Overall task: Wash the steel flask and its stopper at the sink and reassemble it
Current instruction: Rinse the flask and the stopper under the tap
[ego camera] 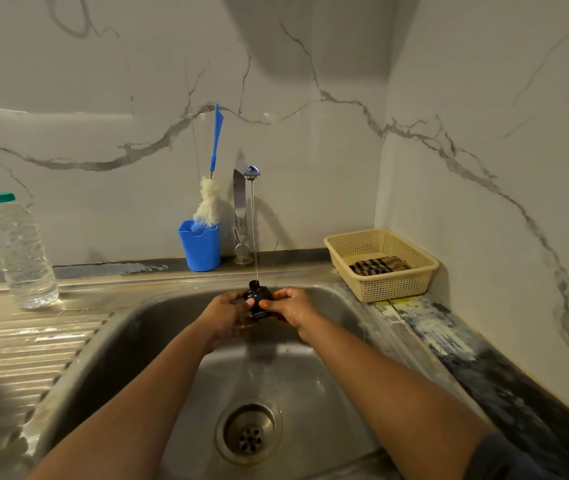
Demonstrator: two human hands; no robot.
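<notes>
A black stopper (258,296) is held over the steel sink (158,327), directly under a thin stream of water falling from the tap (251,173). My left hand (226,313) grips its left side and my right hand (290,308) grips its right side, thumbs on the front. Water runs off below the hands toward the drain (249,432). The steel flask is not in view.
A blue cup (200,245) with a blue-handled bottle brush (211,199) stands left of the tap. A clear water bottle (21,252) stands on the left drainboard. A beige basket (385,282) holding a checked cloth (378,265) sits in the right corner.
</notes>
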